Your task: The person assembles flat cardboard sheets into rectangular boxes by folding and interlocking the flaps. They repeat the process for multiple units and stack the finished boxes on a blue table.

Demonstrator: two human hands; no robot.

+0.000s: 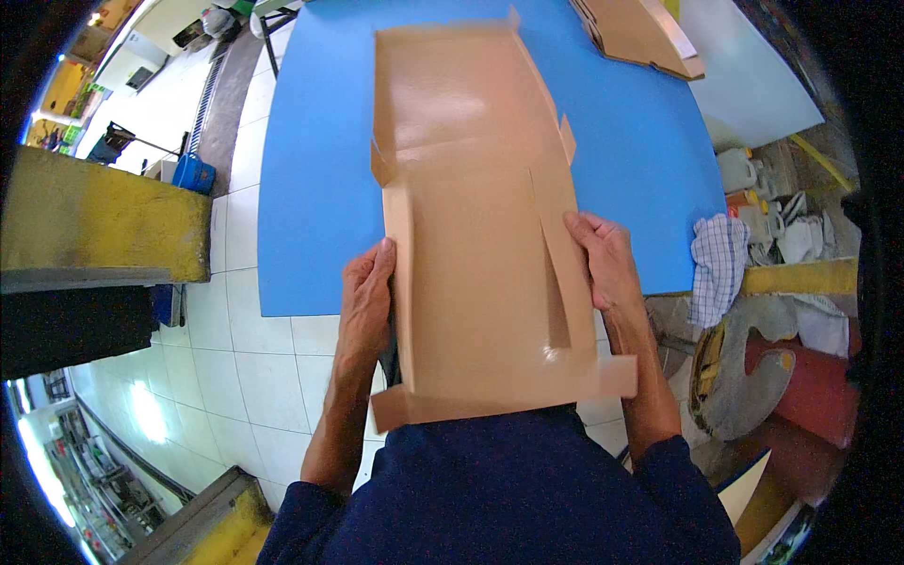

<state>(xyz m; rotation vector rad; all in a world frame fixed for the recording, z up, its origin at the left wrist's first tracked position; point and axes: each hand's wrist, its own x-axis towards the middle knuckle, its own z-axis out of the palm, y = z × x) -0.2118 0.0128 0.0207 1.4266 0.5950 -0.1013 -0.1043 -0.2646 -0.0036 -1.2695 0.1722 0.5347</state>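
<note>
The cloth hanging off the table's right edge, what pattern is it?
The cloth is blue-and-white checked, in the head view.

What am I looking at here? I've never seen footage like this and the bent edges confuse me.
There is no machine here: a person wears a wide-angle camera on the head, looking down at their own bare hands. That lens bends straight edges near the rim. The left hand and the right hand each keep a grip on a side edge of a flat, unfolded brown cardboard box blank, with side flaps partly creased up. Its far end rests on a blue table; the near end reaches the person's dark blue shirt. At the table's far right corner lie more flat cardboard pieces. To the right, beside the table, hangs a checked cloth, with plastic jugs behind it. The floor is white tile.
</note>
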